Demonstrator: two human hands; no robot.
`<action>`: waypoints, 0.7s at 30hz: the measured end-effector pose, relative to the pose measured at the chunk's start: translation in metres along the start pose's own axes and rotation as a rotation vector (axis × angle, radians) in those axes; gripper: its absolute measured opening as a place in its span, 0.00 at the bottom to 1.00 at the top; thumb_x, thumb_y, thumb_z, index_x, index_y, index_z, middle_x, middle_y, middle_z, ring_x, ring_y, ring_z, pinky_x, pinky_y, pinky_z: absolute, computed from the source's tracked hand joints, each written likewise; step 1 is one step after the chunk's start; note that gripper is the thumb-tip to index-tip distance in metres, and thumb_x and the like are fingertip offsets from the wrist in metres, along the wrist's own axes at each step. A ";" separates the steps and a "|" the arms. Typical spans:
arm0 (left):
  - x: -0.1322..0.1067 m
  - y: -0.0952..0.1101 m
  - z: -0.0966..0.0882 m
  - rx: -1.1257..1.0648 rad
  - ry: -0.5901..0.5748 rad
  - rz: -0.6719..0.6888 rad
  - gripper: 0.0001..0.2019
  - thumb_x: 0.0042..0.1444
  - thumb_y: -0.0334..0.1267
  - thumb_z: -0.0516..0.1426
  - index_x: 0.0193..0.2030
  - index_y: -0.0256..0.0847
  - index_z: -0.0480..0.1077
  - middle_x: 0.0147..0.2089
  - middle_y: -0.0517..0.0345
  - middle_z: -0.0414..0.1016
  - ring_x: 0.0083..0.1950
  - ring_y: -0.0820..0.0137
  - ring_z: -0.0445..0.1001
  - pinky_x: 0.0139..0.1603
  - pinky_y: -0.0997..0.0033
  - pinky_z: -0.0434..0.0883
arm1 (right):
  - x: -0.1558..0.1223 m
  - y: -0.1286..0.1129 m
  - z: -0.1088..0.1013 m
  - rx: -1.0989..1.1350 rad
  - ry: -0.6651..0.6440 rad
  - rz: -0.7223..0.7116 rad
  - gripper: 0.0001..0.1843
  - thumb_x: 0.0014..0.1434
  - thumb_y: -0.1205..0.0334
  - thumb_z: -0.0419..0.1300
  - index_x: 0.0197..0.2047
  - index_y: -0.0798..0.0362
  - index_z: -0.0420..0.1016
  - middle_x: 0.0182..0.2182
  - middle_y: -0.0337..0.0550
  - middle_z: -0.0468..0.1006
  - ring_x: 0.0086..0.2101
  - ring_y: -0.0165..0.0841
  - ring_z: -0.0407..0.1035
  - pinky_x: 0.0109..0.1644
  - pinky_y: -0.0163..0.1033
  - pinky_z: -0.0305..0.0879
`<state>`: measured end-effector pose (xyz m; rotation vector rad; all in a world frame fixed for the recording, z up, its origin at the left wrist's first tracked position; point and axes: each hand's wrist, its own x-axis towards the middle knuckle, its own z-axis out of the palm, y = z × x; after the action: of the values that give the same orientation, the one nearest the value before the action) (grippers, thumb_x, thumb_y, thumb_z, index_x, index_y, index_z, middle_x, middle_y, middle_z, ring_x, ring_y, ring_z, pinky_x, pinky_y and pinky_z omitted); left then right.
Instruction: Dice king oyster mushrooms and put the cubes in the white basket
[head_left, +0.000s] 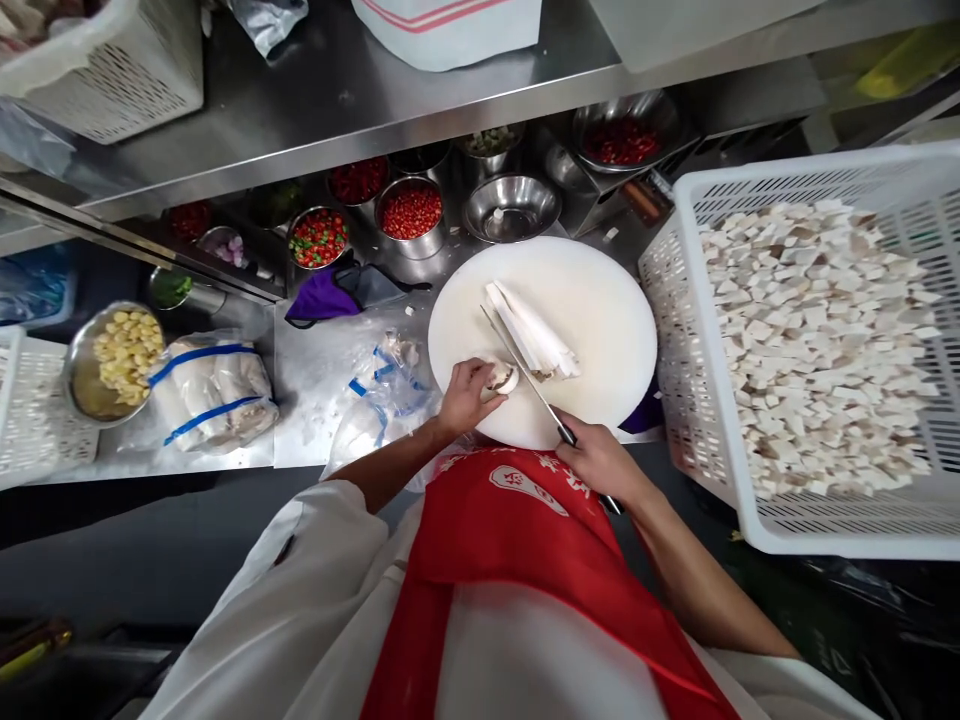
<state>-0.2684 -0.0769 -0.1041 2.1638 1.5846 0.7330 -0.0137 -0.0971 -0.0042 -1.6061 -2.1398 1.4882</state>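
Note:
On the round white cutting board (600,290), my left hand (469,393) has its fingers closed on a mushroom piece (506,380), white with a brownish edge. My right hand (600,458) grips the black handle of a kitchen knife (525,368). Its blade lies slantwise between the mushroom piece and a bundle of long white mushroom strips (529,330). Those strips rest on the middle of the board, just right of the blade. Part of the held piece is hidden by my fingers.
A white perforated basket (709,380) of diced mushroom (825,350) stands right of the board. Steel bowls of chopped chillies (410,213) line the back under a steel shelf (337,110). Left are plastic bags (382,390), bagged mushrooms (217,390) and a bowl of yellowish pieces (127,355).

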 end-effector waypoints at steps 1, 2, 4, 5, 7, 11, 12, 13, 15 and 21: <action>-0.001 0.004 0.004 -0.003 0.007 -0.020 0.31 0.56 0.51 0.63 0.62 0.39 0.64 0.56 0.42 0.64 0.57 0.55 0.65 0.59 0.51 0.70 | -0.002 -0.002 0.002 0.013 -0.010 0.003 0.32 0.59 0.66 0.51 0.67 0.52 0.63 0.56 0.48 0.76 0.54 0.45 0.71 0.55 0.43 0.64; -0.002 0.007 0.008 -0.008 0.011 -0.032 0.31 0.56 0.50 0.63 0.62 0.39 0.63 0.57 0.41 0.64 0.57 0.55 0.65 0.60 0.51 0.70 | -0.003 -0.005 0.004 0.029 -0.015 0.010 0.32 0.59 0.66 0.51 0.67 0.52 0.63 0.55 0.48 0.77 0.52 0.45 0.72 0.54 0.43 0.65; -0.004 0.012 0.012 -0.018 0.017 -0.043 0.31 0.57 0.49 0.62 0.63 0.38 0.62 0.57 0.41 0.64 0.58 0.55 0.65 0.60 0.52 0.69 | -0.008 -0.008 0.007 0.067 -0.016 0.017 0.32 0.58 0.67 0.51 0.67 0.53 0.63 0.52 0.48 0.79 0.49 0.44 0.74 0.53 0.43 0.66; -0.005 0.013 0.012 -0.019 0.017 -0.046 0.30 0.58 0.49 0.61 0.63 0.37 0.62 0.57 0.41 0.64 0.58 0.56 0.65 0.60 0.52 0.70 | -0.010 -0.009 0.007 0.088 -0.015 0.011 0.32 0.58 0.67 0.51 0.66 0.53 0.63 0.51 0.47 0.79 0.48 0.43 0.74 0.53 0.43 0.66; -0.007 0.011 0.010 -0.018 0.001 -0.027 0.27 0.61 0.47 0.59 0.63 0.38 0.63 0.56 0.41 0.66 0.58 0.57 0.65 0.60 0.53 0.70 | -0.015 -0.010 0.008 0.128 -0.012 -0.013 0.31 0.58 0.68 0.52 0.65 0.52 0.65 0.50 0.46 0.79 0.48 0.42 0.73 0.54 0.44 0.65; -0.008 0.003 0.006 -0.003 -0.043 0.096 0.23 0.63 0.47 0.57 0.62 0.39 0.64 0.54 0.42 0.68 0.58 0.57 0.67 0.60 0.51 0.70 | -0.023 -0.005 0.008 0.185 -0.043 0.017 0.30 0.56 0.68 0.52 0.63 0.53 0.68 0.37 0.41 0.82 0.42 0.42 0.75 0.48 0.43 0.68; -0.008 0.001 0.006 0.003 -0.044 0.120 0.22 0.64 0.46 0.56 0.61 0.39 0.65 0.54 0.42 0.69 0.58 0.57 0.68 0.59 0.51 0.70 | -0.025 -0.003 0.007 0.188 -0.056 0.035 0.31 0.56 0.68 0.52 0.63 0.53 0.68 0.33 0.40 0.81 0.40 0.42 0.75 0.45 0.42 0.69; -0.008 0.001 0.007 0.009 -0.042 0.135 0.21 0.64 0.46 0.56 0.60 0.39 0.66 0.53 0.42 0.69 0.58 0.57 0.68 0.59 0.51 0.70 | -0.026 -0.001 0.007 0.184 -0.068 0.048 0.31 0.56 0.68 0.52 0.64 0.53 0.67 0.31 0.40 0.80 0.40 0.42 0.75 0.44 0.42 0.69; -0.008 0.000 0.007 0.021 -0.031 0.144 0.20 0.64 0.46 0.55 0.59 0.38 0.67 0.53 0.43 0.70 0.57 0.58 0.69 0.58 0.53 0.70 | -0.027 0.002 0.004 0.148 -0.083 0.053 0.31 0.56 0.68 0.52 0.64 0.52 0.66 0.33 0.41 0.81 0.42 0.42 0.75 0.45 0.42 0.68; 0.006 -0.009 -0.006 0.019 -0.073 0.179 0.12 0.63 0.46 0.56 0.47 0.43 0.74 0.52 0.48 0.73 0.59 0.60 0.67 0.60 0.53 0.66 | -0.028 -0.007 -0.009 -0.148 -0.051 0.089 0.21 0.66 0.61 0.47 0.60 0.54 0.66 0.45 0.53 0.80 0.44 0.45 0.74 0.46 0.43 0.64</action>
<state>-0.2773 -0.0683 -0.1034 2.3409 1.3803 0.6853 -0.0010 -0.1130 0.0179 -1.7503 -2.2842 1.4405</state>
